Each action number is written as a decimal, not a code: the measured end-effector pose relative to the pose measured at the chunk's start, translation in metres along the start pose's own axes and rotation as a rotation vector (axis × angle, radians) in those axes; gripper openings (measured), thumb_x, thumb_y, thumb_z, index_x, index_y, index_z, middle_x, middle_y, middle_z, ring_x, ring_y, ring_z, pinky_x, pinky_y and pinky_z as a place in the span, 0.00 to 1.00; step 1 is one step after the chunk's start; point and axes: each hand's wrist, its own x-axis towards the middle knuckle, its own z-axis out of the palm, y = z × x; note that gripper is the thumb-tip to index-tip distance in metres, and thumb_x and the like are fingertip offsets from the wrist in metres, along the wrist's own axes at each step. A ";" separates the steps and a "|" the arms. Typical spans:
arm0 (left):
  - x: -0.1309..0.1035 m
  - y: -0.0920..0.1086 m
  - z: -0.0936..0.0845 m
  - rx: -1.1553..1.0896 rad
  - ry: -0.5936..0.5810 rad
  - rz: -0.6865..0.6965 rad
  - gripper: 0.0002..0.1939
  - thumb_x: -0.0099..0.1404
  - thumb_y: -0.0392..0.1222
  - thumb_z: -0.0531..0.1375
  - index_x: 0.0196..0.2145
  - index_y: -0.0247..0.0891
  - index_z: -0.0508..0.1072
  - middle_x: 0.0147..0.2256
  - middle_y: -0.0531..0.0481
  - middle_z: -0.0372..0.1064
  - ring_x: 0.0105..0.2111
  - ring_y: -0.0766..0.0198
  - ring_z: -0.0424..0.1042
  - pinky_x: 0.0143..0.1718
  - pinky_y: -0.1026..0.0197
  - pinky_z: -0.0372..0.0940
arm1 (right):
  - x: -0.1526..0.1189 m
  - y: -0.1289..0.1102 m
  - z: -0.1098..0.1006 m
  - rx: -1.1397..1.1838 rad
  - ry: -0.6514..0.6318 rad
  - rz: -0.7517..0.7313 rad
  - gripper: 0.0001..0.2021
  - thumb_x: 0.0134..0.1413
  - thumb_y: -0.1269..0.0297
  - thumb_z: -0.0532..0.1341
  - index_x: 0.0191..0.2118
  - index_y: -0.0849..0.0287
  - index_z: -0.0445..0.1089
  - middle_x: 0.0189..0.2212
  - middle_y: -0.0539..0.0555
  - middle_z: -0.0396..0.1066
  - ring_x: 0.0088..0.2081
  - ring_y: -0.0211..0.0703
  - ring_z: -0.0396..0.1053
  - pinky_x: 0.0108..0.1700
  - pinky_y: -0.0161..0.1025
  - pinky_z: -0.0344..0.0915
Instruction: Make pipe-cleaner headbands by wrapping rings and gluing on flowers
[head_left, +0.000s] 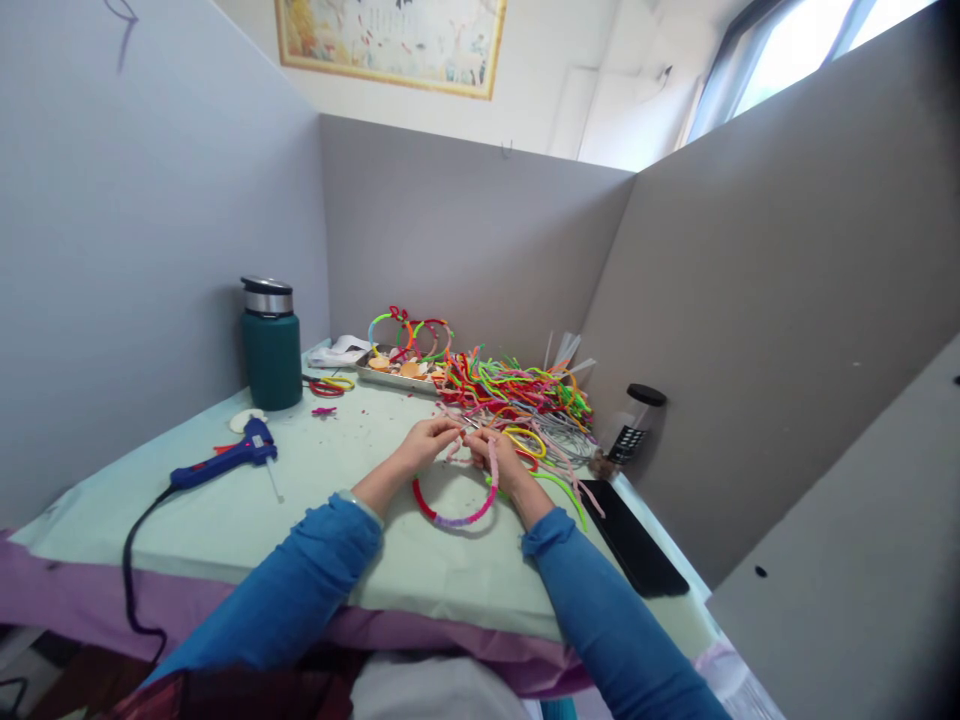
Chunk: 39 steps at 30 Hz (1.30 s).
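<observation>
A ring wrapped in red, lilac and pink fuzzy stems (pixel 459 522) hangs below my two hands, just above the pale green cloth. My left hand (pixel 433 443) has its fingers pinched together at the ring's upper left. Close beside it, my right hand (pixel 495 458) is closed on the ring's pink upper end. The fingertips nearly meet, and small pink stem pieces show around them. What my left fingers pinch is too small to make out. Behind my hands lies a heap of colourful fuzzy stems (pixel 517 390).
On the left are a green bottle (pixel 271 360), a blue glue gun (pixel 225 460) with its cord, and scissors (pixel 330 386). A metal tray (pixel 397 378) with finished rings stands behind. At right are a black phone (pixel 637 540) and a clear jar (pixel 635 425). Grey partitions surround the table.
</observation>
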 end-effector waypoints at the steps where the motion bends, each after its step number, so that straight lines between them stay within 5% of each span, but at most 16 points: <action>1: -0.001 0.002 0.000 0.001 0.011 -0.029 0.14 0.55 0.48 0.59 0.30 0.33 0.72 0.24 0.52 0.66 0.24 0.67 0.61 0.25 0.66 0.54 | 0.000 0.000 0.000 -0.006 0.001 -0.006 0.13 0.42 0.56 0.64 0.21 0.59 0.64 0.13 0.43 0.54 0.16 0.31 0.50 0.20 0.33 0.46; 8: -0.001 0.008 -0.002 -0.054 0.076 -0.190 0.15 0.52 0.49 0.61 0.29 0.33 0.71 0.15 0.59 0.55 0.15 0.73 0.49 0.18 0.66 0.44 | -0.002 0.000 0.000 -0.081 0.000 -0.062 0.13 0.40 0.56 0.66 0.31 0.60 0.72 0.17 0.46 0.60 0.19 0.32 0.52 0.21 0.32 0.48; 16: 0.000 0.002 -0.003 0.007 0.105 -0.293 0.18 0.51 0.53 0.61 0.29 0.33 0.72 0.13 0.60 0.51 0.13 0.74 0.46 0.16 0.66 0.39 | -0.002 -0.001 -0.002 -0.198 0.066 -0.185 0.12 0.44 0.55 0.63 0.28 0.59 0.74 0.20 0.48 0.64 0.24 0.37 0.58 0.25 0.34 0.53; 28: -0.005 0.000 -0.004 -0.045 -0.129 -0.389 0.23 0.47 0.58 0.63 0.29 0.33 0.72 0.14 0.61 0.47 0.12 0.76 0.43 0.15 0.66 0.36 | -0.003 -0.008 -0.002 -0.181 0.116 -0.232 0.11 0.44 0.55 0.63 0.24 0.58 0.73 0.25 0.51 0.69 0.29 0.42 0.63 0.33 0.37 0.59; 39: -0.006 -0.003 -0.003 0.038 -0.301 -0.312 0.24 0.49 0.60 0.62 0.31 0.33 0.72 0.16 0.61 0.49 0.14 0.75 0.45 0.15 0.66 0.39 | -0.002 -0.003 -0.003 -0.031 0.042 -0.044 0.15 0.39 0.53 0.66 0.20 0.59 0.64 0.14 0.43 0.56 0.17 0.32 0.50 0.21 0.33 0.45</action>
